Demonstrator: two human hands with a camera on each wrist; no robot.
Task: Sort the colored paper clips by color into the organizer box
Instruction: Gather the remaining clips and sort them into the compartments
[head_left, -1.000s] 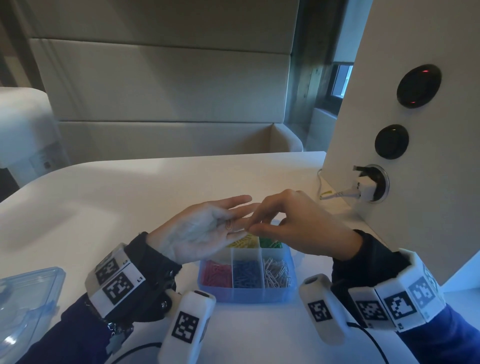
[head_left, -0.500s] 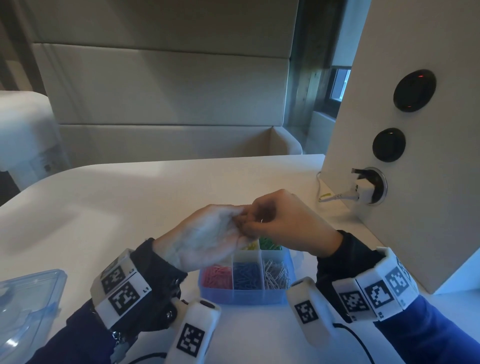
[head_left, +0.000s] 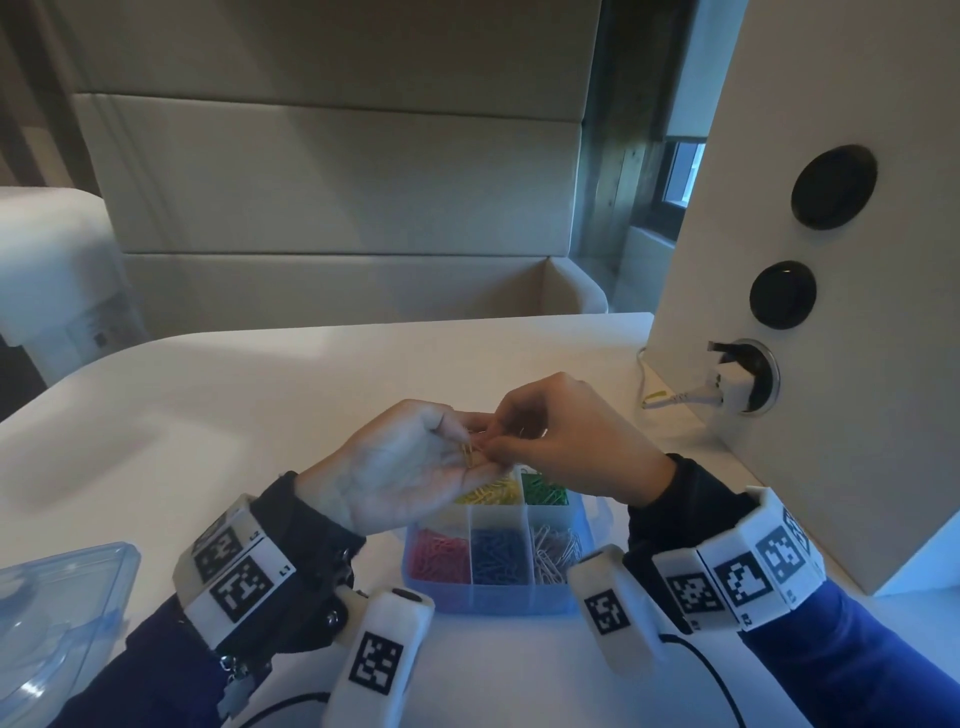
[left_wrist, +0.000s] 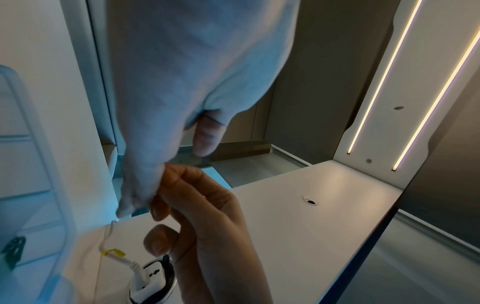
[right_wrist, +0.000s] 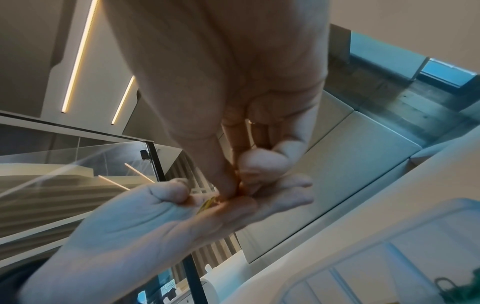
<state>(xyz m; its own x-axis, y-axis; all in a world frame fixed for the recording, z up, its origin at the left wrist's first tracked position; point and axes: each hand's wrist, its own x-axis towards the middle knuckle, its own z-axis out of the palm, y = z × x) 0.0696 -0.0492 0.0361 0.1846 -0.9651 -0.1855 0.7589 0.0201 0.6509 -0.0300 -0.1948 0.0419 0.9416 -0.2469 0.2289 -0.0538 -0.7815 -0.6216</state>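
The blue organizer box (head_left: 493, 597) stands on the white table (head_left: 234, 415) just below my hands. It holds yellow (head_left: 491, 493), green (head_left: 543, 491), red (head_left: 441, 553), blue (head_left: 498, 556) and silver clips (head_left: 553, 551) in separate compartments; my left hand hides the back left one. My left hand (head_left: 447, 467) is palm up over the box, fingers nearly straight, thumb bent inward. A yellow paper clip (head_left: 468, 453) lies on it. My right hand (head_left: 488, 447) pinches that clip (right_wrist: 206, 204) with thumb and forefinger in the left palm (right_wrist: 182, 216).
A clear blue lid (head_left: 57, 613) lies at the table's front left. A white pillar (head_left: 831, 364) rises at the right, with a white plug (head_left: 732, 384) and its cable (head_left: 675, 399) trailing onto the table. Cushioned seating runs behind the far edge.
My left hand went from flat fingers to cupped, and its palm now shows again with a yellow clip on it. My right fingertips have pressed deeper into the left palm.
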